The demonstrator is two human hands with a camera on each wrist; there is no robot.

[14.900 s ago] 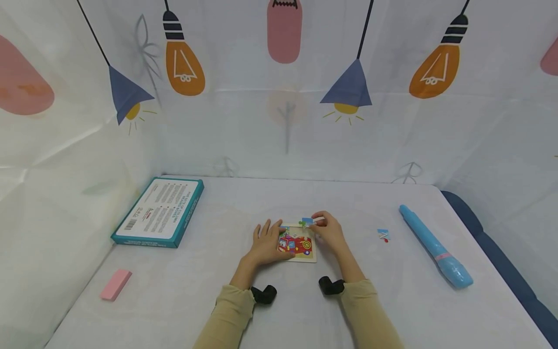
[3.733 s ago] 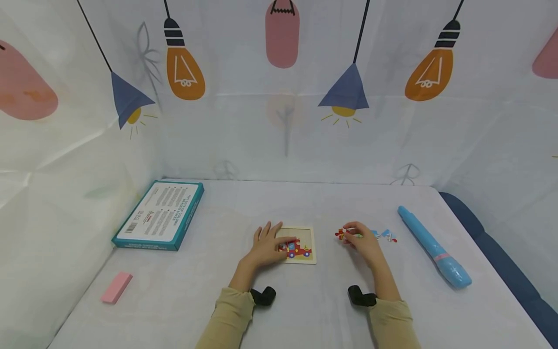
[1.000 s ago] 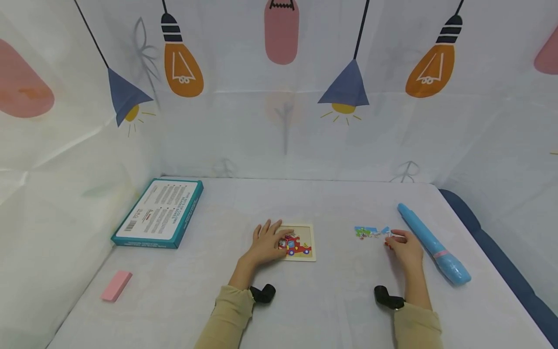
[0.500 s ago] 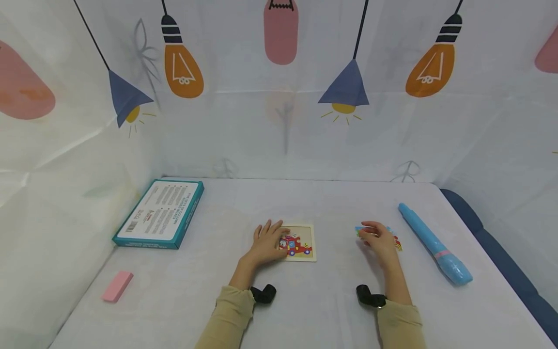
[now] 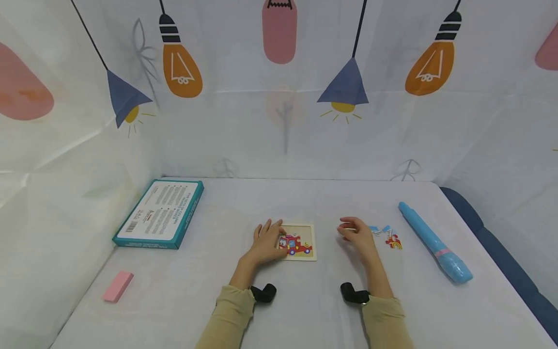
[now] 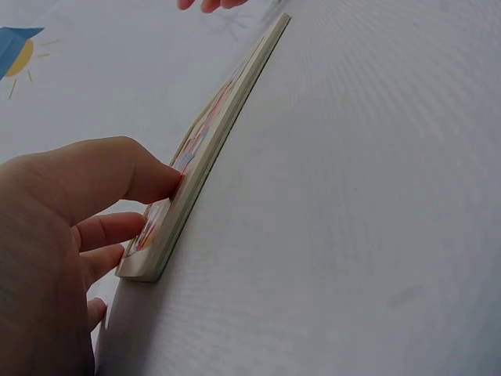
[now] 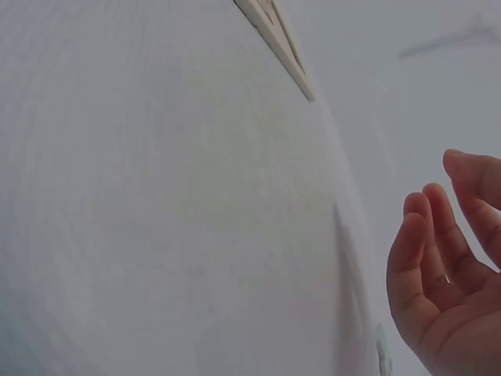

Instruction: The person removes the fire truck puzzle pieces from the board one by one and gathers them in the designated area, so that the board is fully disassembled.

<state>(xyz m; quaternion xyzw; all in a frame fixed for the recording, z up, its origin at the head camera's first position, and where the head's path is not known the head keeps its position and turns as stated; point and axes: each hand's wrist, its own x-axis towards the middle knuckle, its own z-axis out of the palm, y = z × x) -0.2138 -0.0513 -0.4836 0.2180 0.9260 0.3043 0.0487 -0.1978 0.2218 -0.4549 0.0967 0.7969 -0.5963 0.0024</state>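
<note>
My left hand [image 5: 265,245] rests on the left part of a small wooden puzzle board [image 5: 308,230], fingers spread. In the left wrist view, the thumb [image 6: 153,176] presses at the near edge of the board. A red fire truck picture [image 5: 298,246] fills its lower part; bare wood shows above and to the right. To the right, my right hand [image 5: 359,238] hovers over the table, fingers loosely bent and nothing visible between them. Beside it lie a red-and-yellow puzzle piece [image 5: 394,242] and blue-and-white pieces [image 5: 387,229], partly hidden by the hand.
A light-blue tapered tube [image 5: 433,242] lies at the right side of the white table. A teal-edged box [image 5: 159,213] stands at the back left, with a pink block [image 5: 117,286] nearer the front. Printed curtains [image 5: 235,135] enclose the table's back and sides.
Red-and-yellow piece, earlier in my right hand, now lies by the other pieces. That hand has moved left from them. Pieces have left the board's upper part since the oldest frame. Left hand stays put.
</note>
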